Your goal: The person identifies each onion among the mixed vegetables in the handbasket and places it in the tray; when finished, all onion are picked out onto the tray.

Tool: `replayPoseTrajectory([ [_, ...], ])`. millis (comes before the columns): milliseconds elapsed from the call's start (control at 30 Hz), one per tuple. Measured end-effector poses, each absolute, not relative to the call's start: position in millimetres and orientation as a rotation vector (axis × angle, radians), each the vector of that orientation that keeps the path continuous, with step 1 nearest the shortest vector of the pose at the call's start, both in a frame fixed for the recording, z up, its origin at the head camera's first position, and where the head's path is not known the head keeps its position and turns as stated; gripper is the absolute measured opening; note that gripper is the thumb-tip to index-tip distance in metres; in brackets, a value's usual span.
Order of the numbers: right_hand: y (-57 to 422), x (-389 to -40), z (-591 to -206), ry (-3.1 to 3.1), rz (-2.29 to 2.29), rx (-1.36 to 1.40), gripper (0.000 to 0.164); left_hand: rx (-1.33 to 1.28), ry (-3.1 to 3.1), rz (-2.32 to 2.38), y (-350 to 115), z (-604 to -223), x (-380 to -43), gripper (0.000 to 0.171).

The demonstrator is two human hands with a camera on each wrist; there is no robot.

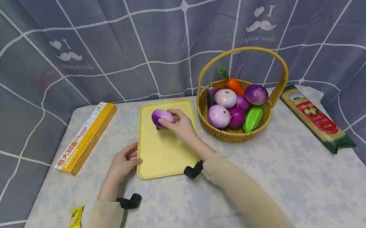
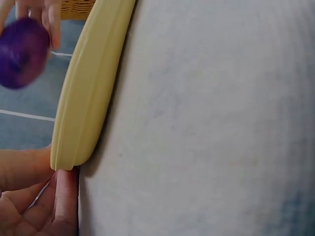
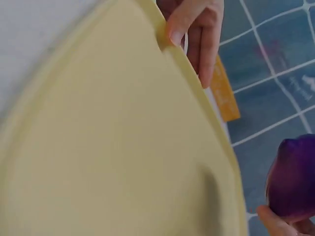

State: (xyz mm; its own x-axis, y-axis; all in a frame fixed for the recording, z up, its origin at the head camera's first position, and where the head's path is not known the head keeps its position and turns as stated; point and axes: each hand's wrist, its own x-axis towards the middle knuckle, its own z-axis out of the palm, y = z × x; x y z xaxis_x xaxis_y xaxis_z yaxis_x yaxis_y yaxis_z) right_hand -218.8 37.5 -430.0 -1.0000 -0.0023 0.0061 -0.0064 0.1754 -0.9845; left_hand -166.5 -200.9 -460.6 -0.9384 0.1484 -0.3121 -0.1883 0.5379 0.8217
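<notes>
A shiny purple onion (image 1: 159,116) is held up over the far half of a yellow tray (image 1: 159,159) by my right hand (image 1: 184,126), fingers and thumb around its right side. In the right wrist view the onion (image 3: 295,174) shows a small pointed tip, and its shadow falls on the tray. At the tray's left edge, my left hand (image 1: 122,164) pinches the rim, with the thumb (image 3: 183,22) on top. Seen from the left wrist, a finger (image 2: 66,196) lies beneath the rim.
Right of the tray stands a wicker basket (image 1: 234,138) of onions, a carrot (image 1: 233,86), an eggplant (image 1: 211,96) and a green vegetable (image 1: 253,119). A pasta box (image 1: 87,140) and small yellow packet (image 1: 76,218) lie left. A green-ended bag (image 1: 317,119) lies far right.
</notes>
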Motion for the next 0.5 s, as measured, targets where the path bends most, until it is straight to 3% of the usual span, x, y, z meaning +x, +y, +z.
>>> replayPoseTrajectory([
  [267,18,-246,-442,-2.477,1.908,-0.095,0.058,-0.036,2.428,1.380,-199,-462,-166,0.066],
  [500,4,-254,-453,-2.631,1.694,-0.005,0.056,-0.043,2.413,1.409,-202,-464,-163,0.067],
])
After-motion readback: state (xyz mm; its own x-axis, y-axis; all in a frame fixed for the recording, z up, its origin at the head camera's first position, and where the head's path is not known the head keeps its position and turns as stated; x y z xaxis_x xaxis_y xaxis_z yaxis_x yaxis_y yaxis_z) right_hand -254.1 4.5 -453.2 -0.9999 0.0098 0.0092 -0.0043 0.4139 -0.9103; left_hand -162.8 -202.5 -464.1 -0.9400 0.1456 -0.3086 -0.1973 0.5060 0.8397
